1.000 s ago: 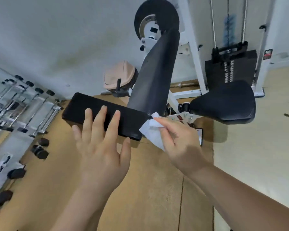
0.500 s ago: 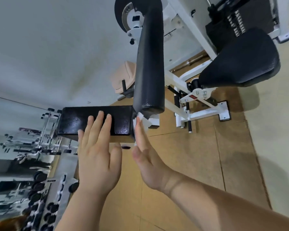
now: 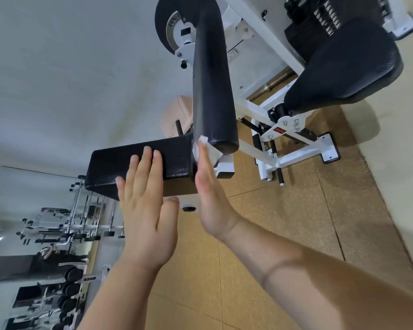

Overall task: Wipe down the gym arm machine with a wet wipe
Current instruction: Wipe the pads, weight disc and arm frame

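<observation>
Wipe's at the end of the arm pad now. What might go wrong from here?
1. The right hand presses the wipe with straight fingers, not a pinch, so it may slip and drop.
2. The wipe sits in the tight corner between arm pad and upright pad; it could bunch or snag.
3. The left hand lies over the arm pad's face, so that patch may get skipped.

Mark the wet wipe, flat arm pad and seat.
wet wipe (image 3: 212, 154), head view, lower white fold.
flat arm pad (image 3: 110, 167), head view, bare black face.
seat (image 3: 343, 67), head view, middle of the cushion.
</observation>
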Demonstrator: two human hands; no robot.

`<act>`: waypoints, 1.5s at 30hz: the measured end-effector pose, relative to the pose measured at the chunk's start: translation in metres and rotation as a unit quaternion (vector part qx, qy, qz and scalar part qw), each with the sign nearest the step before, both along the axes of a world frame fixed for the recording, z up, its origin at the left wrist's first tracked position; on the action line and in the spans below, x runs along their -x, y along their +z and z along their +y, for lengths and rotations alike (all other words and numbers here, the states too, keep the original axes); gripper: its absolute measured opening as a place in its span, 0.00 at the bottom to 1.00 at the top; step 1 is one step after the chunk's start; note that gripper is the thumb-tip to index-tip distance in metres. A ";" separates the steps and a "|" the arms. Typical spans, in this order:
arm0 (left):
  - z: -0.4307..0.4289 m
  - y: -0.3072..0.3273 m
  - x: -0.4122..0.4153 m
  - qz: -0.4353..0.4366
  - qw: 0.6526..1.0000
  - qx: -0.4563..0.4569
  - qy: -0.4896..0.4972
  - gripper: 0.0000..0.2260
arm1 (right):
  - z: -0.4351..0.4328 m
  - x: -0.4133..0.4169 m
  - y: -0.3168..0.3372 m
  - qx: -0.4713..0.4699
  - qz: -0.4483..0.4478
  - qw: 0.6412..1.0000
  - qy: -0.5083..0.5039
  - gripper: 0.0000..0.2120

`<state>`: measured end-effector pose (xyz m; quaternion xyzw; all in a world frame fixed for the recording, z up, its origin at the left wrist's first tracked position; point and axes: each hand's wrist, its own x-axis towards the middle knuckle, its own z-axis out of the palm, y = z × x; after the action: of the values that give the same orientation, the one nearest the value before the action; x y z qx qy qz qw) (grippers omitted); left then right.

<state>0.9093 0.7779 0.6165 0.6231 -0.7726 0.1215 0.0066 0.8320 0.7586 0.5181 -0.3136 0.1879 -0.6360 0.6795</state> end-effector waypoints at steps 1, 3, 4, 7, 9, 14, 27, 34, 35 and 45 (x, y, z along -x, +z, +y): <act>0.000 0.001 0.000 0.002 1.000 -0.002 -0.002 0.34 | -0.006 0.006 0.004 -0.008 -0.001 1.000 0.005 0.61; 0.000 0.002 0.000 0.015 1.000 -0.005 -0.008 0.33 | 0.000 0.010 0.008 0.013 0.021 1.000 0.008 0.61; 0.000 0.002 -0.001 0.023 1.000 -0.003 -0.008 0.33 | 0.011 0.012 0.007 0.038 0.033 0.999 0.012 0.60; 0.001 0.005 -0.001 0.068 0.998 0.005 -0.011 0.33 | 0.040 0.020 -0.004 0.099 0.110 0.988 0.034 0.57; 0.004 0.007 -0.001 0.125 0.992 0.012 -0.025 0.32 | 0.047 0.026 -0.008 0.122 0.203 0.971 0.026 0.57; 0.018 0.015 -0.022 0.186 0.974 0.112 -0.057 0.31 | 0.057 0.030 0.001 0.148 0.362 0.920 -0.022 0.55; -0.019 0.037 -0.164 0.382 0.908 -0.030 -0.172 0.33 | 0.053 -0.099 0.007 0.078 0.542 0.748 -0.375 0.47; -0.056 0.049 -0.182 0.487 0.829 -0.200 -0.191 0.31 | 0.022 -0.144 0.025 0.088 0.674 0.622 -0.389 0.44; -0.060 0.049 -0.184 0.493 0.821 -0.213 -0.193 0.30 | 0.014 -0.144 0.025 0.085 0.693 0.597 -0.395 0.44; -0.076 0.038 -0.193 0.473 0.812 -0.232 -0.252 0.32 | -0.023 -0.145 0.007 -0.008 0.626 0.582 -0.518 0.46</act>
<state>1.1019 0.7015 0.6546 0.3702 -0.8094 -0.3768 0.2566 0.9775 0.7353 0.5250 -0.4783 0.7024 -0.5248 -0.0493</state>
